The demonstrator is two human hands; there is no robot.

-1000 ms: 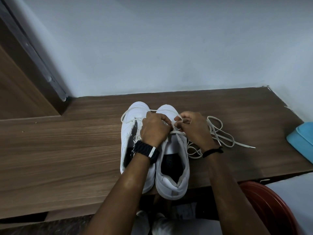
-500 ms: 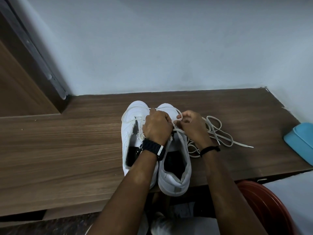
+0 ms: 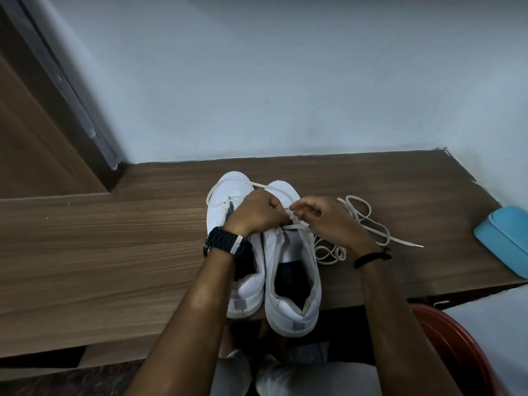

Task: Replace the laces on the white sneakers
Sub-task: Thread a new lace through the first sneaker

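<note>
Two white sneakers sit side by side on the wooden table [image 3: 114,252], toes toward the wall [image 3: 285,81], heels at the near edge. The right sneaker [image 3: 297,307] overhangs that edge a little; the left sneaker [image 3: 220,207] lies just beside it, touching along the inner side.

You have both hands over the lacing area of the right sneaker. Your left hand [image 3: 254,214] is curled over the tongue, fingers bent and closed on the white lace [image 3: 297,225] where it crosses the eyelets. Your right hand [image 3: 323,218] meets it fingertip to fingertip, thumb and forefinger pinching the same lace at the upper eyelets. A strand of it runs flat across the shoe's opening just below your knuckles.

The rest of that lace trails off to the right of the shoe, lying in loose loops [image 3: 368,221] on the table, with one tipped end [image 3: 418,246] stretched out toward the right. Another lace strand [image 3: 257,185] drapes around the toe of the left sneaker.

A black watch [image 3: 225,244] is on your left wrist and a thin black band [image 3: 371,257] on your right.

At the table's right edge lies a light blue object [image 3: 505,241]. Below it a red round object [image 3: 463,352] shows near your right forearm. A wooden door [image 3: 34,144] stands at the left.
</note>
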